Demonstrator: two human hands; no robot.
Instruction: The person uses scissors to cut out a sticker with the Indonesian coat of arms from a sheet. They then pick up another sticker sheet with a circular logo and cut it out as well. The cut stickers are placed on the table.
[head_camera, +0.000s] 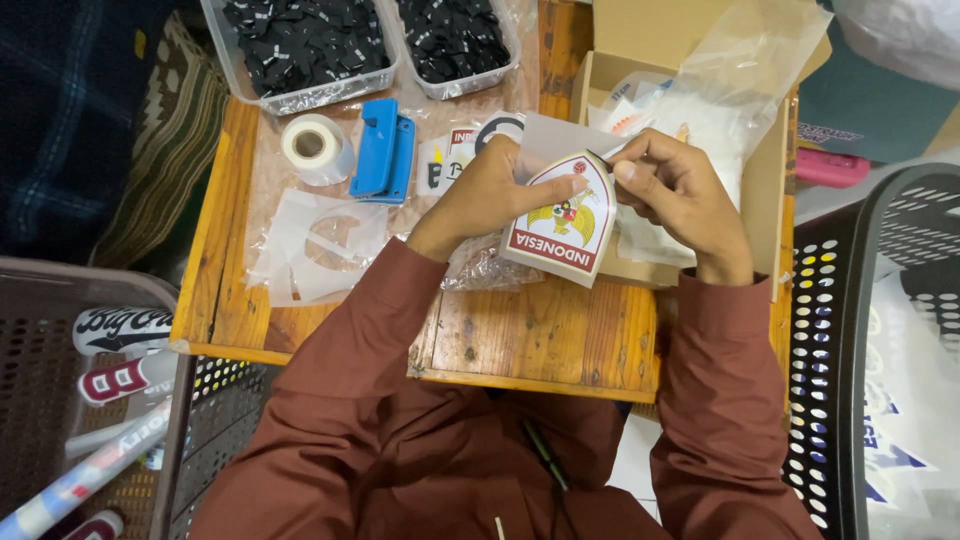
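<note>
My left hand (485, 195) holds a shield-shaped sticker (562, 218), white with a red border, a red band along its lower edge and a bird emblem in the middle. It is tilted above a small wooden table (540, 340). My right hand (675, 190) pinches the sticker's top right corner between thumb and forefinger, where a thin clear film lifts off. Both arms wear rust-brown sleeves.
A cardboard box (765, 190) with plastic bags lies under my right hand. On the table are a tape roll (312, 146), a blue tool (383, 152), clear film scraps (315, 245) and two trays of black pieces (305, 45). Baskets stand left (60, 330) and right (880, 300).
</note>
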